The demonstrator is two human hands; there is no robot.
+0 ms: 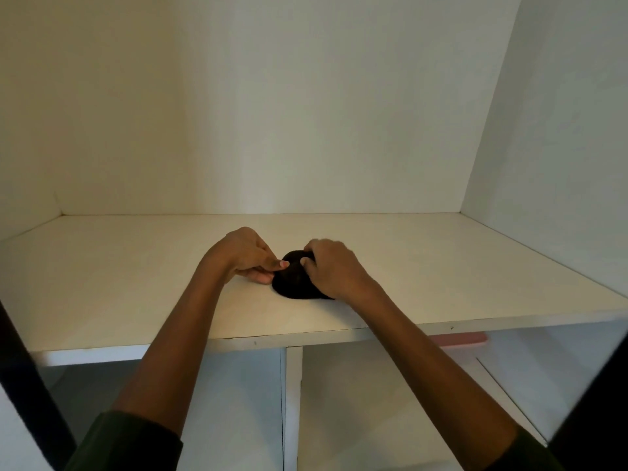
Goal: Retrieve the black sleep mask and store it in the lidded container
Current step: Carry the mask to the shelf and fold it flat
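At the far left a dark, blurred bar (23, 379) is slanting across the lower corner, close to my view. Next to it my dark green left sleeve (125, 443) is ending at the forearm, and I am reaching my left hand (245, 254) over the flat white shelf board (119, 277) inside the white cupboard. The fingers (276, 265) of that hand are pinching together at the left edge of the small black fabric sleep mask (293, 278), thumb on top, so they are grasping it there. The sleep mask is lying bunched on the shelf board, near the middle and a little back from the front edge. My right hand (334, 268) is curling over the mask's top and right side, its fingers clenching the cloth and covering part of it. Below the shelf board a white upright divider (293, 402) is splitting the lower space into two compartments. Further right, just under the board's front edge, a flat pink thing (464, 340) is showing; I cannot tell what it is.
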